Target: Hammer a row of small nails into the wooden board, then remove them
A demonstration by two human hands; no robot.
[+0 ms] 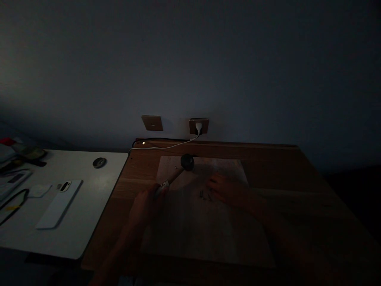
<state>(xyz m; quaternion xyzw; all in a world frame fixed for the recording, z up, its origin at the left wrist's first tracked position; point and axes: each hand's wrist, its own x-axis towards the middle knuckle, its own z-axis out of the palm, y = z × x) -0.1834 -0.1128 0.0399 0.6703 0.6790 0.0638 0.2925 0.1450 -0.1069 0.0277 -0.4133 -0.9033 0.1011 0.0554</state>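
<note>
My left hand [149, 204] is closed around the handle of a mallet with a dark, rounded head and a brown, stick-like handle [175, 175]. The mallet is over the far left part of a pale, flat, rectangular wooden board [196, 230], which lies on a brown wooden worktop [276, 167]. Its long axis runs on a slant: the grip end is in my fist, nearer to me and to the left, and the head points away from me and to the right, towards the wall [238, 79]. I can't tell whether the head rests on the board.

My right hand [223, 188] is low over the board's right side, fingers bent; I can't tell whether they pinch anything. Just beside them lie some small, thin, dark metal pieces [204, 196], between my hands and clear of the mallet.

Beyond the board, a thin white cord [166, 147] runs along the worktop's back to a white plug [198, 127] in a wall socket. On the white tabletop [92, 206] to my left are a pale, slab-shaped phone [59, 206] and a dark ring-shaped roll [99, 162].

It is very dim. My fist covers the handle's near end, my right forearm fades into shadow, and clutter at the far left is cut off.
</note>
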